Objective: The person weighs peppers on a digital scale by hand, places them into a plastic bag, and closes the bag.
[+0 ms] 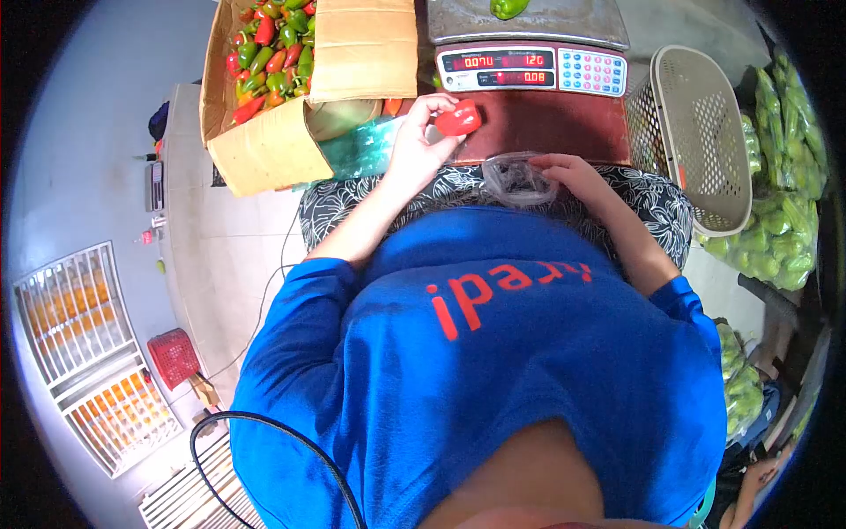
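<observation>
Between the thumb and fingers of my left hand [421,141] is a red pepper [459,118], held above the dark red surface in front of the scale. The fingers of my right hand [569,171] are closed on the rim of a clear plastic bag [520,181], whose mouth gapes over my lap. Just beyond both hands stands a digital scale [531,70] with lit red digits. A green pepper [508,8] lies on its metal pan. Left of my left hand, a cardboard box [361,53] holds many red and green peppers [275,57].
A beige perforated basket [705,145] stands on edge at right. Behind it are bags of green vegetables [780,229]. A red crate [174,357] sits by the left wall, a cable [264,326] crosses the floor, and another person's arm [753,485] shows at lower right.
</observation>
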### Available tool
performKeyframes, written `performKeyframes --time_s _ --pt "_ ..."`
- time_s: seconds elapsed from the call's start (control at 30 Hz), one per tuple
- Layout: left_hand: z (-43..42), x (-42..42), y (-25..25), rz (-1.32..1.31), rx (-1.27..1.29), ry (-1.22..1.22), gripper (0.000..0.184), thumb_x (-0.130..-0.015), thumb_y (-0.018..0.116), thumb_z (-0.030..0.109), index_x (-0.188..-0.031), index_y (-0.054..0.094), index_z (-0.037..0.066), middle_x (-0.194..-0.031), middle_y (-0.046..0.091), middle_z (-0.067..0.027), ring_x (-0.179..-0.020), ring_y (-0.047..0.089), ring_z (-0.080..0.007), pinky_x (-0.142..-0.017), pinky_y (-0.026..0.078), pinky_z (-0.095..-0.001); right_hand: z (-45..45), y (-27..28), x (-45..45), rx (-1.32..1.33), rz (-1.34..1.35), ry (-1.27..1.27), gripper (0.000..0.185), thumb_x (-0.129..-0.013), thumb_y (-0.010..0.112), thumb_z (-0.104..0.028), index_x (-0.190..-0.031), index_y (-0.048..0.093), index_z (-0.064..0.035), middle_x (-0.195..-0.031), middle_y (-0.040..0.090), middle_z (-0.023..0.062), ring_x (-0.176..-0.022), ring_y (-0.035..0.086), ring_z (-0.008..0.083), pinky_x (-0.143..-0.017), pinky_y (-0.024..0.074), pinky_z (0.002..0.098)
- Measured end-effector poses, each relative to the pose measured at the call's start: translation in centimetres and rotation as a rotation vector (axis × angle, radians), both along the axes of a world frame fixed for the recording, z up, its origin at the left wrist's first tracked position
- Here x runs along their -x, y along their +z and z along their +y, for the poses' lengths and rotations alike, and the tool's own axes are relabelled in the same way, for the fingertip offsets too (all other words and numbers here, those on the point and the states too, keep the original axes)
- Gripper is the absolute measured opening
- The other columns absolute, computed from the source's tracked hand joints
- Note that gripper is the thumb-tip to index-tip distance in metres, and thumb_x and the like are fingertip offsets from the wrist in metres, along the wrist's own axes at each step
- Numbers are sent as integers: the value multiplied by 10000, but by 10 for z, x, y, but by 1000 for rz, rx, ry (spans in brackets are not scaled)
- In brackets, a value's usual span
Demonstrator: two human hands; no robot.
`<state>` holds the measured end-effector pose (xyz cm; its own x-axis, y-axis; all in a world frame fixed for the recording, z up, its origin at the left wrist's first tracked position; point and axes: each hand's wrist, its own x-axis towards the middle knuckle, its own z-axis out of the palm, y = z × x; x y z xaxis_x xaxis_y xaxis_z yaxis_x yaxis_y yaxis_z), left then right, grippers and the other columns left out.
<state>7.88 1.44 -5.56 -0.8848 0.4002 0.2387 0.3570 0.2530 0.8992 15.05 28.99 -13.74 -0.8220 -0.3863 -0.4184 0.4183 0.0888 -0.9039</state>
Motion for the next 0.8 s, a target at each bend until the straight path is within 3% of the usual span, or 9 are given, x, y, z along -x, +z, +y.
performKeyframes --time_s 0.2,0.33,0.43,0.63,0.8 --pt "11 -7 42 265 -68 -23 429 -718 690 -80 -1041 458 81 -1152 497 -119 -1092 501 -196 -955 405 -342 -2 4 0 5 -32 -6 405 -831 505 -78 -1218 557 29 -1136 618 87 -1005 565 137 -900 423 260" --pt "20 -20 70 259 -235 -62 450 -714 697 -89 -1043 447 88 -1150 498 -119 -1095 501 -206 -963 399 -351 0 9 -1 8 -11 -6 411 -832 503 -80 -1225 551 30 -1144 617 84 -1012 565 135 -903 422 259" --pt "29 -30 88 98 -471 -143 441 -712 655 -101 -1051 441 83 -1149 476 -107 -1105 477 -186 -956 401 -320 1 10 -2 17 -18 -12 412 -833 502 -78 -1227 548 32 -1144 620 84 -1020 566 139 -907 420 259" --pt "33 -48 118 -495 -832 -140 530 -725 650 -67 -1185 435 84 -1168 515 -151 -1114 527 -288 -992 416 -413 1 6 1 50 -16 -6 417 -828 506 -67 -1232 546 32 -1146 622 90 -1035 567 145 -918 416 262" --pt "28 -42 110 -961 -1103 -406 582 -792 615 109 -1328 389 69 -1239 488 -157 -1142 503 -293 -1058 355 -490 1 5 2 37 -24 -7 416 -823 508 -64 -1226 551 32 -1144 621 92 -1027 568 150 -918 416 267"
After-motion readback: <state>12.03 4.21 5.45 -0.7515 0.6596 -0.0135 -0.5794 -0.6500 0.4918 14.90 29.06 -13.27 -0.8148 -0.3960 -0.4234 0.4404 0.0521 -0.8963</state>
